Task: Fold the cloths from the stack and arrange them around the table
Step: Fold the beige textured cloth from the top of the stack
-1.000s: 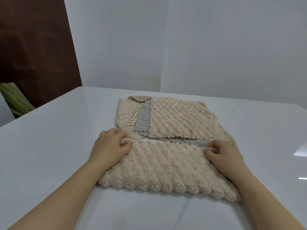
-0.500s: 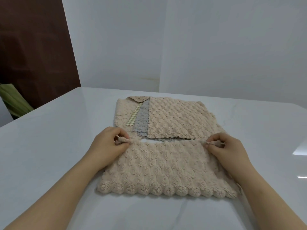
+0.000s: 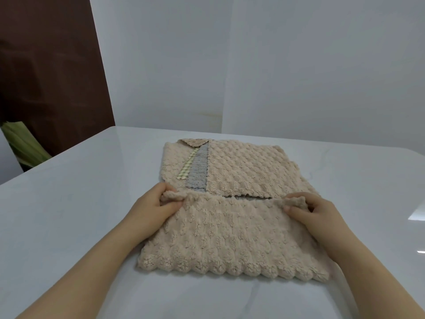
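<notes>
The left grip (image 3: pixel 156 206) and right grip (image 3: pixel 314 211) pinch the beige cloth (image 3: pixel 230 240) at its far corners.

White glossy table (image 3: pixel 69 215) — beige cloth (image 3: pixel 230 238) flat, cloth stack (image 3: pixel 243 169) behind

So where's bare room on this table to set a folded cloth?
The white glossy table is bare left of the left hand, right of the right hand, and behind the stack of beige and grey cloths. The centre is crowded: the fluffy beige cloth both hands pinch lies just before the stack.
</notes>
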